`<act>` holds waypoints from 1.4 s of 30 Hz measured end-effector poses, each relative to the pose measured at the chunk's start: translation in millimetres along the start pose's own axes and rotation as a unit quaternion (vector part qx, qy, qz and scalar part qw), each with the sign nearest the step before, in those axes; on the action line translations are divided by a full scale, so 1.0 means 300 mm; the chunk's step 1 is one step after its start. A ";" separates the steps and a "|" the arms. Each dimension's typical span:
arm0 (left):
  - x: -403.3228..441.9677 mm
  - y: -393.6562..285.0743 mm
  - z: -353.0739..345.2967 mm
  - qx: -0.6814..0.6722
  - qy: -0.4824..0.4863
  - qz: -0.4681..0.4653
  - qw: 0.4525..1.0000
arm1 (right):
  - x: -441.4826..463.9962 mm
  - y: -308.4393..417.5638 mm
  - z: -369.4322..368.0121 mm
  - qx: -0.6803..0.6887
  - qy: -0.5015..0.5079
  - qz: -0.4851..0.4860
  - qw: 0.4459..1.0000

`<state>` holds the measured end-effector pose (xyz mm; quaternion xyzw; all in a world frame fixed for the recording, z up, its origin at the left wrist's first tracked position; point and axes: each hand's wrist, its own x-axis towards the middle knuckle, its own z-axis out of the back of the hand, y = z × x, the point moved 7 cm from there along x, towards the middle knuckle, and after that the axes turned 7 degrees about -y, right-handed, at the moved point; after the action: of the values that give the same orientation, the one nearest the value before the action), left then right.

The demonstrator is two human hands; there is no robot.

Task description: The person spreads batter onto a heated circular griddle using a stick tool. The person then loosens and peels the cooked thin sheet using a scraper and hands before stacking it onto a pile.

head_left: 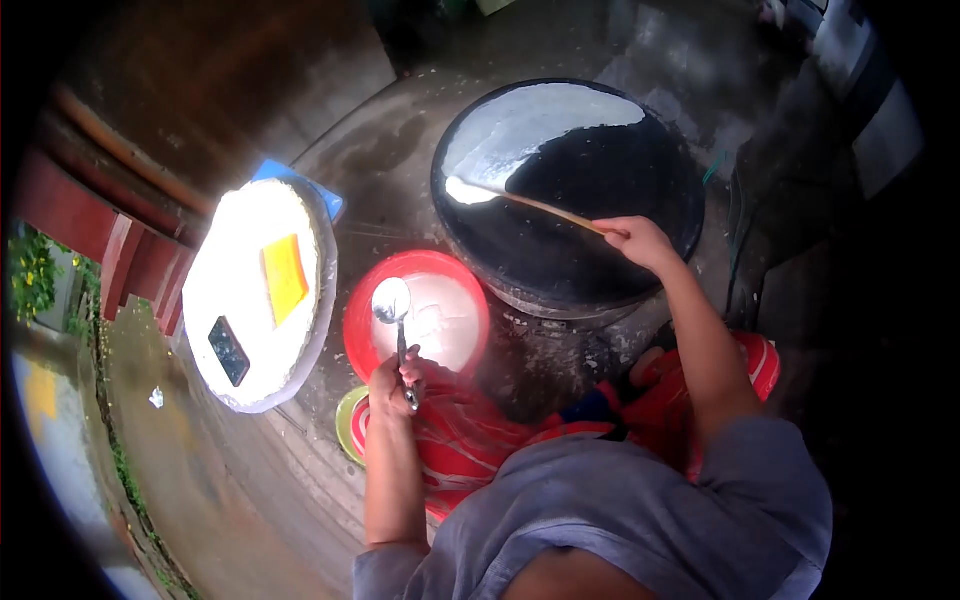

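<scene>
My left hand (395,382) is closed round the handle of a metal ladle (391,300), whose bowl is over a red basin (360,335) of white batter (445,315). My right hand (635,242) grips the end of a thin wooden stick (550,210). The stick's far end touches a white patch of batter (470,190) at the left side of a large round black griddle (610,190). A pale, thin layer of batter (540,115) covers the griddle's upper left part. The rest of its surface shows black.
On the left stands a round white tray (225,290) with a yellow cloth-like piece (284,278) and a dark phone (229,351) on it. A blue object (325,200) shows behind the tray. A green-rimmed container (348,425) is beside my left forearm.
</scene>
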<state>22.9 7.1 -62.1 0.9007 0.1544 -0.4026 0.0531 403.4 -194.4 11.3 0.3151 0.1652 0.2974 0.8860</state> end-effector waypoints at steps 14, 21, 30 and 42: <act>-0.048 0.005 0.015 0.009 -0.021 -0.027 0.999 | -0.467 0.026 -0.211 -0.031 -0.010 0.039 0.999; -0.057 0.008 0.019 0.014 0.001 -0.028 1.000 | -0.370 0.225 -0.353 -0.140 -0.084 0.075 0.984; -0.078 -0.020 0.055 0.058 -0.038 -0.079 0.994 | -0.012 0.507 -0.804 -0.178 -0.032 0.063 0.982; -0.112 -0.002 0.040 0.057 0.011 -0.052 0.997 | -0.140 0.463 -0.767 -0.131 -0.046 -0.019 0.990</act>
<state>-6.9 -2.7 -45.1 0.8972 0.1786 -0.4033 -0.0217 202.0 -28.2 -65.0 0.2066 0.0900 0.2843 0.9319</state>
